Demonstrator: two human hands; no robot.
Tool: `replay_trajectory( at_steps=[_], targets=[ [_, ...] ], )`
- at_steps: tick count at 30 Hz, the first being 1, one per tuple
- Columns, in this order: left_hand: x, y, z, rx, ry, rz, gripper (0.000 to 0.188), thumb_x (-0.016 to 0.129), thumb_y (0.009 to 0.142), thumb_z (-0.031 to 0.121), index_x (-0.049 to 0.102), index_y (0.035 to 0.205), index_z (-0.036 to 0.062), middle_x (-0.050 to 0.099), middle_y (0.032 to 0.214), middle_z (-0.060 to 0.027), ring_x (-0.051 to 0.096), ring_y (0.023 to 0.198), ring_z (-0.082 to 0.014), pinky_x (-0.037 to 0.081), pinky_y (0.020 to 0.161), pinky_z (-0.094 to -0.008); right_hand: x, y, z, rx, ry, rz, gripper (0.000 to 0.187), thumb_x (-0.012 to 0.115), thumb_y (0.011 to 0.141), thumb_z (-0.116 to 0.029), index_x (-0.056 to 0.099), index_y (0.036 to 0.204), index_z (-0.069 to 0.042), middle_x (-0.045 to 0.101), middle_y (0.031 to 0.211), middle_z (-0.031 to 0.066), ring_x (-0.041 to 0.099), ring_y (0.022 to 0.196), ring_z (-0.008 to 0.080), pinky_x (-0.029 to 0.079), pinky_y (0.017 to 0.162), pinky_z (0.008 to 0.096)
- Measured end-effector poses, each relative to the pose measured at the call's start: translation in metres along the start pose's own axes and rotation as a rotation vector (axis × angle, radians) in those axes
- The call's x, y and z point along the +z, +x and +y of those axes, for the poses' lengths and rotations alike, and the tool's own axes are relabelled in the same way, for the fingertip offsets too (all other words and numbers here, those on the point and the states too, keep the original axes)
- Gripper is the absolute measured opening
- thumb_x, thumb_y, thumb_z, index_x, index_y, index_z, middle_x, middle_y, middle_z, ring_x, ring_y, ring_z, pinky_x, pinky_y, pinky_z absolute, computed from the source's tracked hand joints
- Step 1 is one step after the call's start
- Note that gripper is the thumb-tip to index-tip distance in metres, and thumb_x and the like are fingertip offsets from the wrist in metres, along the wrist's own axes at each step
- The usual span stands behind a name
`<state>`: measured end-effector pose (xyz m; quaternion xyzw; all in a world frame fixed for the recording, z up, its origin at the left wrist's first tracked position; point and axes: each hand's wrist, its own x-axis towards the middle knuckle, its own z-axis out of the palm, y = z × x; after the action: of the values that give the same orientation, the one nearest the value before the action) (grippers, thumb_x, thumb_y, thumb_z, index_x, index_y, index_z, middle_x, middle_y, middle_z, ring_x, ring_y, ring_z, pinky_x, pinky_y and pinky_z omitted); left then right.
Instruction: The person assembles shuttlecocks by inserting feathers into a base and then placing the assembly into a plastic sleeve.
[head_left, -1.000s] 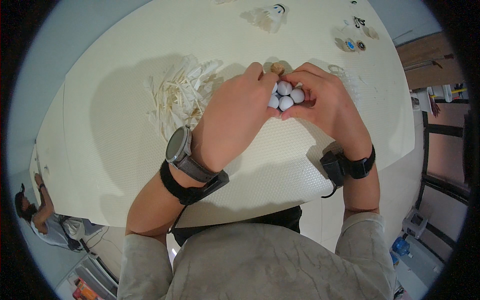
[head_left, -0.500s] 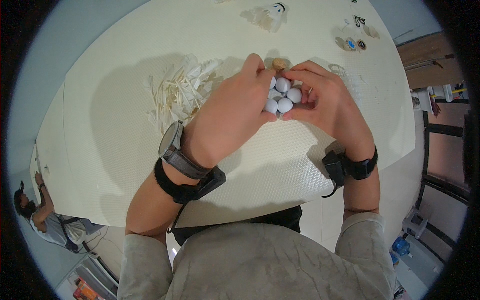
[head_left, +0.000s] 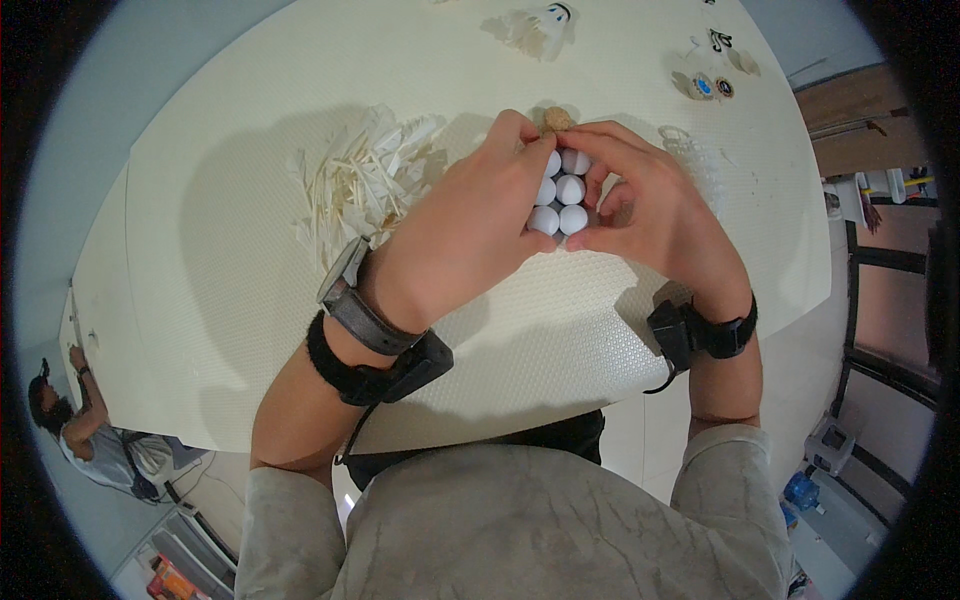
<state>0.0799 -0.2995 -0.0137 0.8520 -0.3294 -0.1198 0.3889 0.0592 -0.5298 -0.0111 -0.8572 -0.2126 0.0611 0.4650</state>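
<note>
Above a cream textured table, the left hand and right hand close together around a cluster of small white rounded caps, held just above the tabletop; even pressure would likely keep them aligned. Loose white feathers lie nearby. No containers show.

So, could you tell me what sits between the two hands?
In the head view, a cluster of small white balls sits between the left hand and right hand.

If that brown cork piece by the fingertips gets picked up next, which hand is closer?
Probably the left hand: its fingertips already lie beside the brown cork piece, while the right hand cups the white balls.
</note>
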Motion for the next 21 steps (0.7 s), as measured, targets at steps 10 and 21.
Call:
replay_trajectory(
  at_steps=[10,21],
  targets=[
    [0.002,0.001,0.004,-0.016,-0.036,0.031,0.063,0.088,0.079,0.006,0.057,0.132,-0.0065,0.055,0.134,-0.0246,0.067,0.110,-0.0459,0.057,0.093,-0.0476,-0.004,-0.003,-0.002,0.005,0.007,-0.021,0.095,0.091,0.064,0.004,0.058,0.152,-0.009,0.066,0.129,0.0069,0.063,0.090,0.0168,0.055,0.070,0.0288],
    [0.004,-0.002,0.003,-0.007,-0.028,0.043,0.072,0.087,0.078,0.002,0.054,0.141,-0.0044,0.056,0.134,-0.0201,0.067,0.108,-0.0386,0.058,0.093,-0.0436,-0.006,-0.003,0.003,-0.032,-0.087,0.015,0.088,0.095,0.065,-0.005,0.062,0.147,-0.007,0.070,0.123,0.0078,0.064,0.096,0.0197,0.055,0.077,0.0320]
  ],
)
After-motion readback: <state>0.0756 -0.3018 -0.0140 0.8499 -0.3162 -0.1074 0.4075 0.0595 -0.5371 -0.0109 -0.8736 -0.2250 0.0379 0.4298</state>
